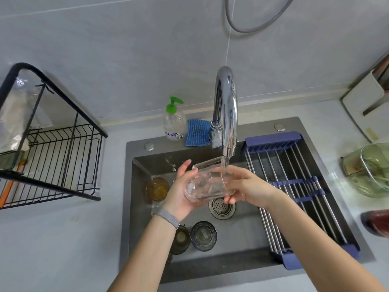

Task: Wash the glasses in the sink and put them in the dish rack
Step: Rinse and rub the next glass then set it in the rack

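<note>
Glass, clear and tipped sideways at the frame's centre, is catching the tap stream at its mouth so water is sluicing inside, left hand cradling its base while right hand is gripping the rim. Fingers there are possibly reaching inside; glare is obscuring them. Three more are waiting in the sink, one half hidden under the wrist, and the dish rack at left is standing cut off.

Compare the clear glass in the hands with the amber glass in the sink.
The clear glass is colourless; the amber glass is yellow-brown. The clear glass lies on its side, held by the left hand and right hand; the amber glass stands upright on the sink floor, untouched. Water from the tap runs onto the clear glass, not the amber one. Both are see-through tumblers.
</note>
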`<state>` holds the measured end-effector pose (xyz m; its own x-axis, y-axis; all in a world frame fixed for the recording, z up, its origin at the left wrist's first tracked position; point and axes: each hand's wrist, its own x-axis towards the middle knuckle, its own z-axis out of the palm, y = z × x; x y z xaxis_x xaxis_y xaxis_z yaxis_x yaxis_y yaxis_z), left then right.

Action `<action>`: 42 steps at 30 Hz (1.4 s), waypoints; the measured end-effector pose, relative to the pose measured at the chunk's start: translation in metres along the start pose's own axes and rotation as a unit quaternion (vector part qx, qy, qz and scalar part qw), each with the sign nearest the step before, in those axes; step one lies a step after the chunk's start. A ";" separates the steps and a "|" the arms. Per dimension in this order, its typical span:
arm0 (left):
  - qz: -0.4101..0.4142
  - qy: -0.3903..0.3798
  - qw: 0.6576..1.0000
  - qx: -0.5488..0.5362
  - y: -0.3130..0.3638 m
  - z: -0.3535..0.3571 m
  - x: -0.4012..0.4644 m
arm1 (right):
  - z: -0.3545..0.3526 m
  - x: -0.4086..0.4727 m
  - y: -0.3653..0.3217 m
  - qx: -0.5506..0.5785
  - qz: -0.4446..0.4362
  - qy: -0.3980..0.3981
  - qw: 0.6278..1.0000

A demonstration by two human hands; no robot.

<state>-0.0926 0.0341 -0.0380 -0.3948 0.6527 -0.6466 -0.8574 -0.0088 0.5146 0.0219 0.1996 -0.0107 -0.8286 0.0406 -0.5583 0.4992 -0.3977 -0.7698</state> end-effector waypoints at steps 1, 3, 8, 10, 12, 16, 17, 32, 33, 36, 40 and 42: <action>0.008 0.000 1.000 0.029 -0.001 0.002 0.001 | 0.001 0.004 0.003 -0.024 0.011 0.036 0.999; -0.010 0.019 0.993 0.113 -0.004 0.006 0.005 | 0.008 0.016 0.010 -0.144 0.034 0.175 0.973; -0.080 0.046 0.976 0.199 0.013 0.017 0.004 | 0.019 0.018 0.019 -0.252 -0.155 0.356 0.886; -0.126 0.037 0.969 0.210 0.018 0.018 0.003 | 0.018 0.020 0.017 -0.364 -0.201 0.284 0.864; -0.149 0.029 0.972 0.180 0.017 0.021 0.001 | 0.012 0.027 0.012 -0.416 -0.177 0.260 0.853; -0.105 0.013 0.993 0.057 0.011 0.018 -0.003 | -0.008 0.027 0.004 -0.324 -0.131 0.137 0.927; -0.098 0.013 0.994 0.046 0.008 0.017 -0.005 | -0.010 0.026 0.005 -0.311 -0.115 0.113 0.937; -0.171 -0.012 0.982 0.074 0.015 0.012 0.004 | 0.004 -0.025 0.002 -0.516 -0.353 -0.032 0.780; -0.175 -0.014 0.980 0.094 0.016 0.015 0.005 | 0.001 -0.018 -0.003 -0.565 -0.341 -0.099 0.745; -0.187 -0.013 0.975 0.123 0.018 0.021 0.006 | -0.015 0.007 -0.007 -0.721 -0.347 -0.158 0.579; -0.175 -0.003 0.971 0.161 0.019 0.026 0.009 | -0.005 0.019 -0.001 -0.926 -0.257 -0.176 0.215; -0.170 0.000 0.968 0.182 0.017 0.024 0.012 | 0.001 0.022 0.004 -0.943 -0.211 -0.174 0.192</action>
<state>-0.1043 0.0597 -0.0236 -0.1092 0.5707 -0.8139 -0.7648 0.4748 0.4355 0.0056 0.1982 -0.0252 -0.6990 -0.4893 -0.5215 -0.6980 0.6256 0.3485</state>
